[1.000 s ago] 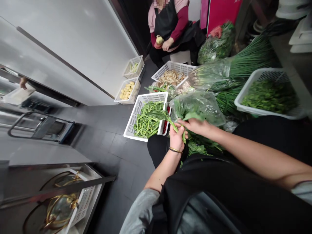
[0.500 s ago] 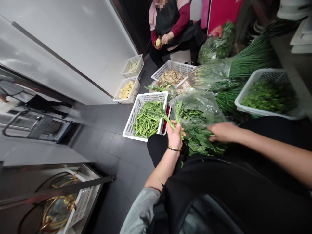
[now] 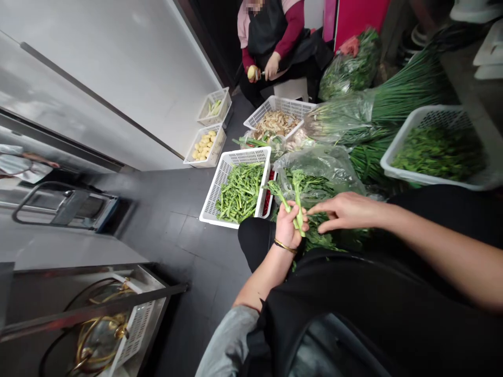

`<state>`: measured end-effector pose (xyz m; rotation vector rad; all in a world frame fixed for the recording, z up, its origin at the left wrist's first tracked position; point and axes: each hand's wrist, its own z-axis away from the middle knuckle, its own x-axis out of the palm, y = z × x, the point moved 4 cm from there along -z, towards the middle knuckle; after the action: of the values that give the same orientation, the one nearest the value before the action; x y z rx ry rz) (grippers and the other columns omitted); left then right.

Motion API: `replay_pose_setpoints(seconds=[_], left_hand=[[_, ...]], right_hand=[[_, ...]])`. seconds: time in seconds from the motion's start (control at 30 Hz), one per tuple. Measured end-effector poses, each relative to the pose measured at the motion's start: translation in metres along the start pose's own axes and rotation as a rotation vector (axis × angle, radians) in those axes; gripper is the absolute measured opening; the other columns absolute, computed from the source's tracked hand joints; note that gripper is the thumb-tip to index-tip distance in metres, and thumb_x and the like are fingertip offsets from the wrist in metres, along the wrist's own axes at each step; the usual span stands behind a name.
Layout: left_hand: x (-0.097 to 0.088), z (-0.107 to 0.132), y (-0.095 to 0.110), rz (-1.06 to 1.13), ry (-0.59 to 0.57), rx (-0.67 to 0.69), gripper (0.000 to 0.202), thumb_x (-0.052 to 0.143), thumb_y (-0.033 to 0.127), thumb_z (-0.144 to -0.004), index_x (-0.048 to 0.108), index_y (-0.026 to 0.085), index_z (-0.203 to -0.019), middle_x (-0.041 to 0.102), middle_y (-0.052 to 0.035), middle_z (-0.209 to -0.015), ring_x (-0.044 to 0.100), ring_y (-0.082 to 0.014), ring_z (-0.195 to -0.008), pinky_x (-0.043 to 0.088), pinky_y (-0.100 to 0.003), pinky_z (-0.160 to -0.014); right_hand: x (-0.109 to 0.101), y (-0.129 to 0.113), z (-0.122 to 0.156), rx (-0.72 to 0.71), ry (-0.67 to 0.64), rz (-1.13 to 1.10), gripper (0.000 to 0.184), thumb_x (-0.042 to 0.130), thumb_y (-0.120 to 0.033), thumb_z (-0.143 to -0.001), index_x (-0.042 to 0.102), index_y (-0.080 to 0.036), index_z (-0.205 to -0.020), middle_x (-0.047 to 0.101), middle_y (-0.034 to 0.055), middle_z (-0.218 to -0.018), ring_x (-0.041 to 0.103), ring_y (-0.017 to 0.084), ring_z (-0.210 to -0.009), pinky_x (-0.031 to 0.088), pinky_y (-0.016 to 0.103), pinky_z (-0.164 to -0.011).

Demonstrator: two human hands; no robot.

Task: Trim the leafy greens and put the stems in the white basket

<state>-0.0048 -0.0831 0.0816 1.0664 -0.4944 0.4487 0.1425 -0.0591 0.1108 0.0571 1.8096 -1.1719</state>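
Two pale green vegetable stalks (image 3: 297, 196) with budded tips stand up out of my left hand (image 3: 287, 226), which is closed around their lower parts. My right hand (image 3: 346, 210) is just to the right of them, thumb and forefinger apart, with nothing visible in it. Its fingertips reach close to the stalks; whether they touch I cannot tell. Below both hands lie loose green leaves (image 3: 320, 238), partly hidden by my right hand. Left of my hands, a white slotted basket (image 3: 212, 196) holds many cut green stalks (image 3: 240, 191).
A clear plastic bag (image 3: 338, 165) lies beyond my hands. At right stands a basket of leafy greens (image 3: 436, 154). A co-worker (image 3: 271, 36) sits ahead, holding a potato (image 3: 252, 72) and a peeler. Peeled potatoes (image 3: 204, 145) fill a basket by the wall. A trolley (image 3: 66, 207) stands left.
My right hand has moved left from over the leaves to beside the stalks, its fingers now apart. My left hand has shifted slightly right and down with the stalks.
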Motion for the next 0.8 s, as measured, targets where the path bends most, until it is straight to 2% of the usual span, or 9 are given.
replay_pose_setpoints(seconds=[0.1,0.23,0.33,0.43,0.53,0.6,0.67,0.73,0.8], left_hand=[[0.007,0.002,0.0,-0.032,-0.059,-0.02,0.036,0.069,0.031,-0.072,0.04,0.022,-0.091,0.056,0.001,-0.07,0.051,-0.0082,-0.049,0.027,-0.011,-0.035],[0.018,0.007,0.005,-0.022,-0.159,0.005,0.029,0.065,0.029,-0.076,0.041,0.022,-0.092,0.054,0.0003,-0.071,0.046,-0.0067,-0.047,0.023,-0.01,-0.033],[0.016,0.011,0.013,0.085,-0.189,-0.035,0.023,0.06,0.026,-0.08,0.042,0.022,-0.093,0.049,0.0007,-0.071,0.037,-0.0035,-0.044,0.016,-0.009,-0.032],[0.008,0.013,0.014,0.127,-0.187,-0.128,0.016,0.054,0.024,-0.083,0.044,0.022,-0.095,0.046,0.0011,-0.069,0.031,-0.0027,-0.042,0.013,-0.01,-0.032],[0.006,0.014,0.007,0.104,-0.245,-0.208,0.015,0.052,0.024,-0.084,0.044,0.023,-0.097,0.046,0.0016,-0.068,0.029,-0.0029,-0.04,0.013,-0.011,-0.031],[0.009,0.013,0.002,0.045,-0.265,-0.213,0.017,0.053,0.026,-0.083,0.043,0.023,-0.096,0.05,0.0017,-0.067,0.032,-0.0036,-0.038,0.016,-0.011,-0.031],[0.013,0.01,0.0,-0.022,-0.228,-0.155,0.021,0.056,0.029,-0.081,0.041,0.023,-0.094,0.054,0.0008,-0.067,0.04,-0.0059,-0.039,0.022,-0.012,-0.031],[0.014,0.006,0.0,-0.068,-0.154,-0.08,0.026,0.06,0.032,-0.079,0.04,0.022,-0.093,0.056,0.0005,-0.068,0.047,-0.0084,-0.042,0.026,-0.013,-0.032],[0.011,0.003,0.003,-0.069,-0.074,-0.023,0.03,0.064,0.033,-0.077,0.04,0.022,-0.091,0.054,0.0023,-0.065,0.046,-0.0076,-0.041,0.026,-0.013,-0.032]], right_hand=[[-0.014,0.017,-0.014,0.286,-0.063,-0.357,0.052,0.062,-0.059,-0.071,0.063,-0.019,-0.104,0.06,-0.002,-0.054,0.052,0.012,-0.044,0.034,0.022,-0.042],[0.004,0.014,-0.041,0.27,0.191,-0.717,0.048,0.045,-0.064,-0.08,0.056,-0.018,-0.075,0.056,-0.0004,-0.052,0.05,0.011,-0.043,0.039,0.023,-0.044],[0.027,0.012,-0.033,0.214,0.319,-0.47,0.048,0.037,-0.056,-0.087,0.051,-0.019,-0.061,0.056,0.0024,-0.054,0.051,0.012,-0.049,0.039,0.025,-0.051],[0.033,0.018,-0.015,0.155,0.137,-0.149,0.033,0.053,-0.05,-0.079,0.063,-0.019,-0.072,0.064,0.0044,-0.068,0.056,0.015,-0.06,0.039,0.026,-0.057],[0.011,0.027,-0.011,0.225,-0.013,-0.285,0.045,0.061,-0.053,-0.072,0.064,-0.019,-0.101,0.066,0.0029,-0.076,0.057,0.014,-0.057,0.039,0.025,-0.054],[-0.009,0.026,-0.02,0.294,0.082,-0.409,0.045,0.055,-0.056,-0.076,0.063,-0.017,-0.097,0.062,0.0011,-0.065,0.052,0.012,-0.05,0.038,0.024,-0.05],[-0.023,0.017,-0.031,0.292,0.275,-0.329,0.038,0.05,-0.052,-0.081,0.061,-0.016,-0.078,0.056,0.0002,-0.056,0.047,0.011,-0.047,0.035,0.024,-0.049],[-0.025,0.0,-0.033,0.2,0.47,-0.074,0.033,0.05,-0.043,-0.083,0.057,-0.017,-0.066,0.054,0.0019,-0.057,0.045,0.01,-0.049,0.032,0.024,-0.049],[-0.013,-0.021,-0.025,-0.009,0.526,0.126,0.031,0.047,-0.035,-0.086,0.057,-0.017,-0.063,0.055,0.0036,-0.061,0.046,0.01,-0.052,0.032,0.024,-0.05]])
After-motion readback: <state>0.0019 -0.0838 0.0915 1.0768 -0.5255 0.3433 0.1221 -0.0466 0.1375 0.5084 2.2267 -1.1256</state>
